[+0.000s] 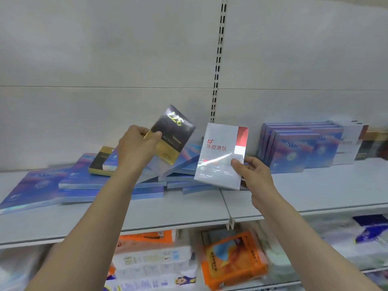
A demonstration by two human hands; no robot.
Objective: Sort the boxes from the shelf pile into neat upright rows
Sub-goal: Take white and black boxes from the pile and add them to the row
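My left hand grips a black and gold box by its lower left corner and holds it tilted above the pile. My right hand holds a white box with a red corner and red lettering by its lower right edge, nearly upright over the shelf. Beneath both lies a loose pile of flat blue boxes, with a second black and gold box resting on top. At the right, blue boxes stand upright in a row.
Behind the upright blue row stand a white box and dark boxes. The grey shelf has a front lip and a slotted upright post at the back. Packaged goods, some orange, fill the shelf below.
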